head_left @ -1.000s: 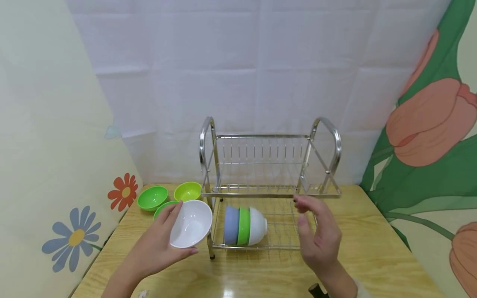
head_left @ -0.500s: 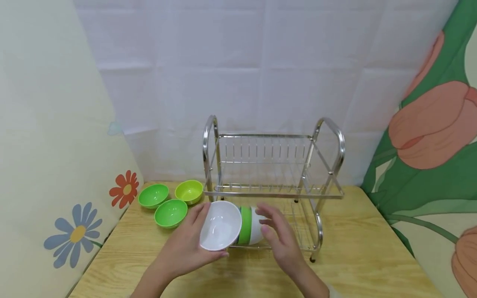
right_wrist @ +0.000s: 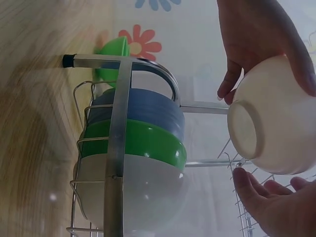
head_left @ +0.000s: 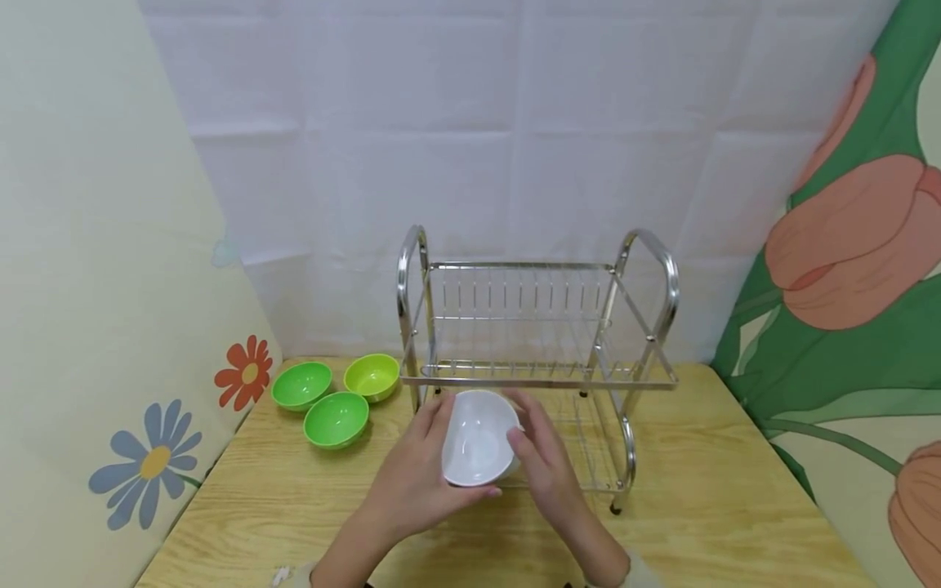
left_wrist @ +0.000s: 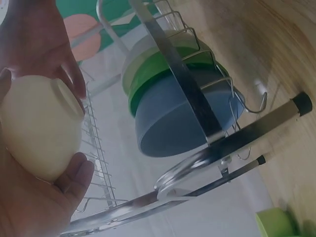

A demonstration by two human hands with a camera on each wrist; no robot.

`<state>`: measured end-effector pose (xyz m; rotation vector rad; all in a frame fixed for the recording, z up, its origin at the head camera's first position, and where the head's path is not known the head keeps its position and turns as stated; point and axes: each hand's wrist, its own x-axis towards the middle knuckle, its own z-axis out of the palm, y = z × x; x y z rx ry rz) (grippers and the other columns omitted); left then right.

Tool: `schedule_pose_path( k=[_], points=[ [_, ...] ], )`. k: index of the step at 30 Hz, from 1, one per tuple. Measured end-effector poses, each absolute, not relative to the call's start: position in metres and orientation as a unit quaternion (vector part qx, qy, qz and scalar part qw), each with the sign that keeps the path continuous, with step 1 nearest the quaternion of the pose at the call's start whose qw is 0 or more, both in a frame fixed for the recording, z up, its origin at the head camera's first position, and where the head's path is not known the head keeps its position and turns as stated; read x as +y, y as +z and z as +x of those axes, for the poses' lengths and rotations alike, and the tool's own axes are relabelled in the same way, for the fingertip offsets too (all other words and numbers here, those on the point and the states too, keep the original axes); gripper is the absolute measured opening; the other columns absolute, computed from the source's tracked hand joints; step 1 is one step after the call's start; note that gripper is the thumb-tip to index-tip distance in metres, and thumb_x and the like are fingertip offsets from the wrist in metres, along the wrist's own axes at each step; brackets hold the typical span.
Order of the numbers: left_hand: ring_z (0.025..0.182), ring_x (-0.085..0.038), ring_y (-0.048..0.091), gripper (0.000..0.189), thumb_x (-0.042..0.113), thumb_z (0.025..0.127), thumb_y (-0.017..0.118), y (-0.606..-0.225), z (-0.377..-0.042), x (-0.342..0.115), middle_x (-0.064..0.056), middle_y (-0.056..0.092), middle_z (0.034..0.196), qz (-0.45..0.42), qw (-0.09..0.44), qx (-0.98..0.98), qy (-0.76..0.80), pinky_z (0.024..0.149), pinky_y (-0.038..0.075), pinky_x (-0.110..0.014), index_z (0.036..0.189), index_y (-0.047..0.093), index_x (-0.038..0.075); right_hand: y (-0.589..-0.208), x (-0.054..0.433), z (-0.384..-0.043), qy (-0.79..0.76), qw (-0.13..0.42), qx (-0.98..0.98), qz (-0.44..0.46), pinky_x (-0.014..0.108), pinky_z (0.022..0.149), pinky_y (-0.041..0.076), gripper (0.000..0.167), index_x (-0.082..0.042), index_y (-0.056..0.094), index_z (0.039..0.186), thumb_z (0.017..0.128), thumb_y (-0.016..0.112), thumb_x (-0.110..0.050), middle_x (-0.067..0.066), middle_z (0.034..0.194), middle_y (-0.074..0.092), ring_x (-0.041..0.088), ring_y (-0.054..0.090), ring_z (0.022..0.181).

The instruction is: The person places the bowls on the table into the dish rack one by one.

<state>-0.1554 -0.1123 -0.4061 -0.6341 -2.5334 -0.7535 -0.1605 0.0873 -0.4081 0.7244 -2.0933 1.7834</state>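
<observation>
A white bowl (head_left: 481, 438) is held by my left hand (head_left: 415, 469), thumb under it and fingers along its left side. Its mouth is toward me in the head view. My right hand (head_left: 551, 461) is at the bowl's right side, thumb at the rim. In the right wrist view a narrow gap shows between that hand's fingers (right_wrist: 259, 190) and the bowl. On the lower rack tier, a blue bowl (left_wrist: 170, 116), a green bowl (right_wrist: 148, 140) and another white bowl (right_wrist: 148, 192) stand nested on their sides. The held bowl and hands hide them in the head view.
A two-tier metal dish rack (head_left: 532, 384) stands on the wooden table (head_left: 706, 482) before a white cloth (head_left: 412, 163). To its left sit two green bowls (head_left: 336, 420) and a yellow-green bowl (head_left: 372, 377), mouths up. Flower-printed panels (head_left: 158, 269) flank the table.
My left hand has carried the white bowl rightward from near the green bowls to in front of the rack. My right hand has moved left to meet it, and the nested bowls are now covered.
</observation>
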Motion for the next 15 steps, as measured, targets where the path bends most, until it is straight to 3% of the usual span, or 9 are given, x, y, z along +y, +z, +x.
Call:
schedule_pose_path(
  k=[7, 15],
  points=[
    [0.121, -0.022, 0.057, 0.122, 0.082, 0.063, 0.072, -0.410, -0.159, -0.103, -0.009, 0.044, 0.148, -0.236, 0.217, -0.906, -0.277, 0.089, 0.058, -0.040, 0.156, 0.032, 0.014, -0.414, 0.087, -0.164, 0.641, 0.154, -0.711, 0.244, 0.025, 0.096, 0.052, 0.043, -0.003, 0.041, 0.145, 0.102, 0.043, -0.004, 0.022, 0.138, 0.053, 0.006, 0.059, 0.118],
    [0.121, -0.019, 0.053, 0.123, 0.076, 0.063, 0.078, -0.411, -0.161, -0.095, -0.005, 0.041, 0.148, -0.252, 0.233, -0.898, -0.275, 0.089, 0.057, -0.038, 0.156, 0.030, 0.013, -0.416, 0.085, -0.163, 0.639, 0.173, -0.724, 0.195, 0.020, 0.098, 0.047, 0.044, -0.006, 0.044, 0.145, 0.101, 0.048, -0.007, 0.016, 0.133, 0.059, 0.006, 0.057, 0.116]
  ],
)
